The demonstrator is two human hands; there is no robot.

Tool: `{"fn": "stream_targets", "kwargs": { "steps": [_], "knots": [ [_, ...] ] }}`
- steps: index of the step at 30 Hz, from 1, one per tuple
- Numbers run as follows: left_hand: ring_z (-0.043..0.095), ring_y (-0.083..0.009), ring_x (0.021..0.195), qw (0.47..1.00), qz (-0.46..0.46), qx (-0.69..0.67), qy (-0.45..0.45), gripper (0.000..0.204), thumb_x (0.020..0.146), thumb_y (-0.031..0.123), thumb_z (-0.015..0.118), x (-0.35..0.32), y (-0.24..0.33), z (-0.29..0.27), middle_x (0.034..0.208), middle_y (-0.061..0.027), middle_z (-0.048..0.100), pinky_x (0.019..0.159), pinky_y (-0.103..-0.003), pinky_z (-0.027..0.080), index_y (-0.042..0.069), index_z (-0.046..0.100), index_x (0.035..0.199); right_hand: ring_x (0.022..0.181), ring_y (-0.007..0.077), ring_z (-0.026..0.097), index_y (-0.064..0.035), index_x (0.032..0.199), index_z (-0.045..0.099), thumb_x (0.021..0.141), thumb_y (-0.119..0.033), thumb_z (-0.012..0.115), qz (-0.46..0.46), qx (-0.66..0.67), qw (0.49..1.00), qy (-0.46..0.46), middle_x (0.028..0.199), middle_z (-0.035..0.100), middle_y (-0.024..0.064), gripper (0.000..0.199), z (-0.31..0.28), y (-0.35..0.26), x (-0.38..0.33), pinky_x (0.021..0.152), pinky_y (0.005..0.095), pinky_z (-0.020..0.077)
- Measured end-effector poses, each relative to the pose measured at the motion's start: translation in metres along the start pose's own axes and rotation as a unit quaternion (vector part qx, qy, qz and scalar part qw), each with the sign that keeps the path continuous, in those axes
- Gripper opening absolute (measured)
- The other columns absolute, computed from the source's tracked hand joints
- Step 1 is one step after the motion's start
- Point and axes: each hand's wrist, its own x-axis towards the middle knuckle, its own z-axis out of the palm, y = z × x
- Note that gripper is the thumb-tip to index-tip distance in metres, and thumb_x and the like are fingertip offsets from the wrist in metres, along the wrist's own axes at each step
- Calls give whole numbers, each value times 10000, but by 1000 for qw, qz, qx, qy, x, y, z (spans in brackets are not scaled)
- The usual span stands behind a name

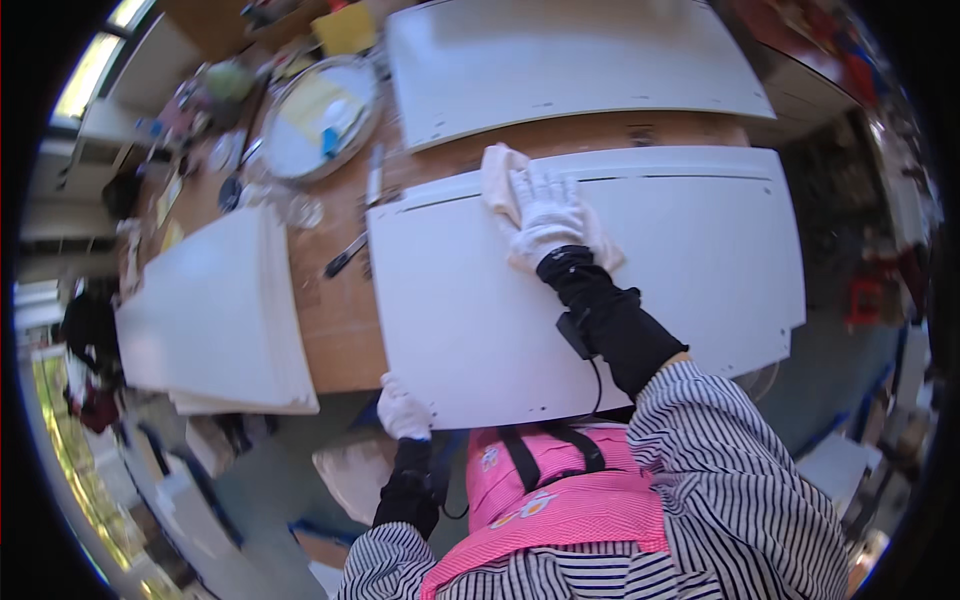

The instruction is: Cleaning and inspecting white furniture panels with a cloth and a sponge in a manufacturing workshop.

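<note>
A white panel (470, 320) lies on the brown workbench in front of me, with small holes along its near edge and a dark slot near its far edge. My right hand (550, 212), in a white glove, rests flat on a pale pink cloth (500, 172), fingers stretched out. The cloth is bunched beneath the palm and spreads to both sides of it. At the panel's near left corner, my gloved left hand (403, 408) is closed around the edge; the fingers under the panel are hidden.
Another white panel (570, 65) lies beyond mine. Stacked white panels (215, 310) sit at the left. A round white tray (280, 150) holds yellow paper and a blue item. A dark-handled tool (345, 257) lies on the brown workbench (335, 330). A red stool (865, 300) stands far right.
</note>
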Motion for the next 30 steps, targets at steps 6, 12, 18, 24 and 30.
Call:
{"fn": "stream_targets", "kwargs": {
  "steps": [6,12,18,24,30],
  "knots": [
    [645,-439,797,975,-211,35,51,572,1010,442,342,-22,27,-26,825,-240,671,698,-519,498,32,717,874,1400,369,362,-85,1427,488,875,-438,602,-122,85,989,13,1501,418,194,666,16,-118,-5,1178,494,204],
    [613,-476,855,976,-217,-17,24,685,1011,526,279,-15,35,-36,868,-293,635,746,-534,464,1,690,854,1322,337,439,-133,1284,597,730,-404,726,-262,164,949,58,1396,517,131,629,28,-171,1,1129,500,288],
    [549,-168,685,845,-245,-475,3,796,1015,643,198,-9,0,-23,778,-6,631,701,-303,477,1,653,900,1311,362,445,-113,1385,488,723,-342,679,-412,189,891,-10,1382,522,138,725,10,-186,-100,1112,511,309],
    [580,-142,761,755,-122,-644,1,682,1050,550,251,-9,-70,-3,875,-41,664,741,-281,489,29,652,868,1269,368,480,-92,1293,570,742,-288,666,-481,318,812,-90,1335,541,167,593,-26,-132,-200,1086,539,330],
    [556,-159,551,896,-205,-390,59,644,1048,521,320,-6,-7,-14,642,-19,608,555,-315,492,48,573,691,1319,383,443,-140,1275,570,616,-232,713,-310,207,914,-161,1414,482,153,681,-76,56,-162,1096,536,324]
  ]
}}
